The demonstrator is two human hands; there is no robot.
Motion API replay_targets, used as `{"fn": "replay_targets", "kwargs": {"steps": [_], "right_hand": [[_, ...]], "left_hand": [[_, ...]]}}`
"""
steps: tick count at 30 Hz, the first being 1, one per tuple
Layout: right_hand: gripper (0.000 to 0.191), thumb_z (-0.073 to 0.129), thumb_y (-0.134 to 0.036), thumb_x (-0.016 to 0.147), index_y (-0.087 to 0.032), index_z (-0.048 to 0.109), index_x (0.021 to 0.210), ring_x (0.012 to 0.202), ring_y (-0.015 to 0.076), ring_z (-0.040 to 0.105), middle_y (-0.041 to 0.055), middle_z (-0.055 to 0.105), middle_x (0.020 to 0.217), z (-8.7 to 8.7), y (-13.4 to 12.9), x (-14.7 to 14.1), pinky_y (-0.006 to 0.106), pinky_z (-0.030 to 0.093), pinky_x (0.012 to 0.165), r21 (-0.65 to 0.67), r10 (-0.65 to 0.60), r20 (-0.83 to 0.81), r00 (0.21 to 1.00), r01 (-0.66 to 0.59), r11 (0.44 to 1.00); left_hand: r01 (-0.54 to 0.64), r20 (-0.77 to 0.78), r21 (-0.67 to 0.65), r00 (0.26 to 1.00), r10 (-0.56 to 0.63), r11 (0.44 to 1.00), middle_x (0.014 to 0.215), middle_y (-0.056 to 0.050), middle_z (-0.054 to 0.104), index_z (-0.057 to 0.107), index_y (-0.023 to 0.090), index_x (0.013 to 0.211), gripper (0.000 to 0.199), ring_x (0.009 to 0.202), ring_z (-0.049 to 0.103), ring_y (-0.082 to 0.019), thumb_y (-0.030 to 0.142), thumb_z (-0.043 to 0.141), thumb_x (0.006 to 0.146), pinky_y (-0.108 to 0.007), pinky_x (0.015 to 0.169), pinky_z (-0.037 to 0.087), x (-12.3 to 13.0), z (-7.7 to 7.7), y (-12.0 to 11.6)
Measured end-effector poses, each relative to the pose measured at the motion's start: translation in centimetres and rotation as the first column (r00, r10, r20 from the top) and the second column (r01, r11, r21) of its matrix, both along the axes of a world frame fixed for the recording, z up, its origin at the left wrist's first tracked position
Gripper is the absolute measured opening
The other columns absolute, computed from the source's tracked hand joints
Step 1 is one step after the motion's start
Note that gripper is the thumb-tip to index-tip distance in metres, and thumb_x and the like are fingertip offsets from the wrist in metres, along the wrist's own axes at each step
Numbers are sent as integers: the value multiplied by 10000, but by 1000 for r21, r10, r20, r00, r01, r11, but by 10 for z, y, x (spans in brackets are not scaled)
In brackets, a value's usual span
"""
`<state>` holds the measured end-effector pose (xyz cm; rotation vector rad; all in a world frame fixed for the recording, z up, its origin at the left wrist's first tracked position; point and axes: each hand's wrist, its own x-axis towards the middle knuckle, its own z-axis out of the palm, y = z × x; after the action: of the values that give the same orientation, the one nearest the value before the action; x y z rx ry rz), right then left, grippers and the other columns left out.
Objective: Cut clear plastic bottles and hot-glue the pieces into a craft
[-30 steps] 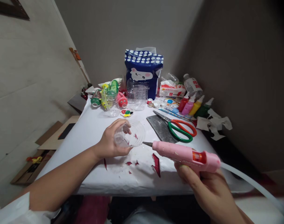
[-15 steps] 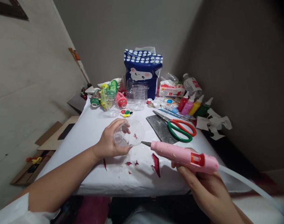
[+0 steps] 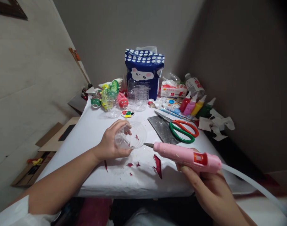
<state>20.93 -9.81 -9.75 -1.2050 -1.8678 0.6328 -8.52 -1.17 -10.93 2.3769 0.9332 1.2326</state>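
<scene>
My left hand (image 3: 113, 141) is wrapped round a clear plastic cup-like piece (image 3: 136, 133), held tilted with its round rim facing right. In my right hand (image 3: 208, 185) is a pink hot glue gun (image 3: 181, 153), a long white glue stick (image 3: 248, 180) trailing from its back. The gun's metal nozzle is at the lower right of the rim; whether it touches the plastic I cannot tell. Below the cup, dark red scraps (image 3: 158, 166) lie on the white-covered table (image 3: 86, 157). My right fingers are partly hidden behind the gun.
Scissors (image 3: 183, 130) with green and orange handles rest on a grey plate (image 3: 161, 130). Farther back stand a blue bag (image 3: 144, 70), clear plastic bottle pieces (image 3: 141, 97), paint bottles (image 3: 189, 106), a paint palette (image 3: 127, 113) and a tissue pack (image 3: 173, 90). Crumpled white paper (image 3: 217, 124) lies at right.
The glue gun has shifted very slightly right, its nozzle still at the cup's rim. My left hand and the cup are almost unmoved.
</scene>
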Motion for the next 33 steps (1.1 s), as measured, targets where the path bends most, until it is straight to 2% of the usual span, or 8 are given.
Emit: {"fn": "replay_targets", "kwargs": {"steps": [3, 8, 10, 15, 19, 25, 29, 33], "right_hand": [[242, 510, -317, 932, -226, 688, 795, 619, 177, 657, 2, 687, 702, -1, 1, 0, 216, 535, 547, -20, -23, 11, 1000, 23, 1000], [290, 504, -373, 934, -276, 745, 1063, 647, 218, 695, 16, 744, 744, 2, 2, -2, 253, 557, 549, -36, -15, -7, 1000, 15, 999], [306, 493, -377, 942, -285, 736, 1103, 671, 228, 705, 21, 754, 777, 3, 1, -2, 267, 572, 579, -36, -11, -31, 999, 10, 999], [250, 504, -347, 940, -270, 736, 996, 753, 226, 706, 25, 740, 837, 3, 4, -2, 266, 580, 652, -30, -12, -34, 999, 11, 999], [192, 522, -300, 926, -234, 702, 920, 738, 202, 689, 16, 723, 830, 0, 5, -1, 253, 571, 669, -33, -15, -73, 997, 13, 999], [225, 551, -367, 904, -230, 695, 800, 587, 199, 638, 16, 683, 670, -1, 7, -1, 259, 516, 511, -43, -67, -46, 997, 65, 997], [287, 545, -384, 909, -230, 682, 709, 537, 199, 617, 7, 634, 572, 1, 8, -1, 276, 521, 504, -67, -57, -49, 997, 54, 996], [284, 547, -395, 911, -229, 714, 753, 519, 206, 622, -3, 597, 500, 2, 9, -2, 275, 524, 472, -59, -57, -60, 997, 53, 997]], "left_hand": [[-8, 5, -11, 1000, 8, 1000, 1056, -102, 574, 517, 189, 1223, 690, 851, 636, -236, 214, 819, 603, -435, 758, 576, -1, 0, -1], [-11, 22, -27, 1000, 12, 1000, 1067, -92, 562, 528, 198, 1205, 676, 819, 638, -212, 204, 818, 594, -418, 763, 575, 1, 0, -1], [-8, 20, -23, 1000, 9, 1000, 1071, -92, 561, 527, 199, 1206, 676, 820, 640, -211, 209, 818, 596, -415, 762, 575, 2, 1, -1], [-26, 1, -14, 1000, 26, 1000, 1047, -87, 582, 527, 194, 1191, 670, 815, 639, -211, 225, 821, 590, -418, 776, 566, 2, 2, -1], [-47, -11, -8, 999, 47, 999, 1027, -83, 604, 518, 190, 1186, 680, 807, 641, -206, 221, 824, 580, -416, 790, 561, 1, 3, -1], [-36, -13, -22, 999, 36, 999, 1018, -76, 606, 515, 187, 1186, 671, 802, 641, -199, 225, 823, 590, -411, 787, 568, 2, 4, -1], [-35, -10, -34, 999, 35, 999, 1040, -93, 594, 524, 180, 1179, 671, 837, 637, -218, 215, 824, 580, -430, 799, 565, 1, 3, -1], [-32, -6, -46, 999, 32, 998, 1040, -91, 580, 540, 190, 1161, 650, 864, 628, -231, 210, 823, 576, -432, 797, 570, 1, 3, -2]]}}
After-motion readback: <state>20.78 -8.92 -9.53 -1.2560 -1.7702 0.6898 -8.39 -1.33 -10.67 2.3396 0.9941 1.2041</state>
